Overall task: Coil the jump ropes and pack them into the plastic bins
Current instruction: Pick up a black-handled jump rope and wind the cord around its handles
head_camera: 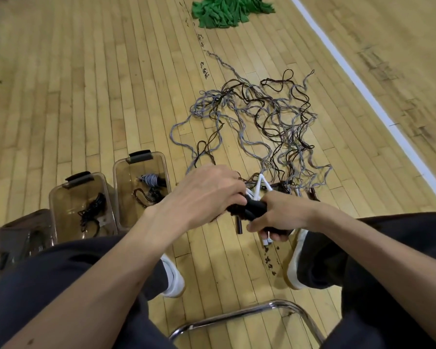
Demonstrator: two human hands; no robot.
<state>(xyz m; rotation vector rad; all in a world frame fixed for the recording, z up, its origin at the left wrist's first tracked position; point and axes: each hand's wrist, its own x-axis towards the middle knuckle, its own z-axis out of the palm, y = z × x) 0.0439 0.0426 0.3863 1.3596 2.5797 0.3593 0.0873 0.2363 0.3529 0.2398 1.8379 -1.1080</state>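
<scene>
Over the glossy plank floor (111, 96), both hands gripped one dark rope bundle (248, 209): the left hand (207, 195) curled over its top, the right hand (280, 217) wrapped round its smooth black handles. Beyond lay a loose tangle (262, 122) of wavy grey and brown cords. Of two clear plastic bins, the left bin (53, 205) held one black coil (92, 212); the right bin (115, 187) held two, a grey coil (149, 178) and a dark coil (146, 195).
</scene>
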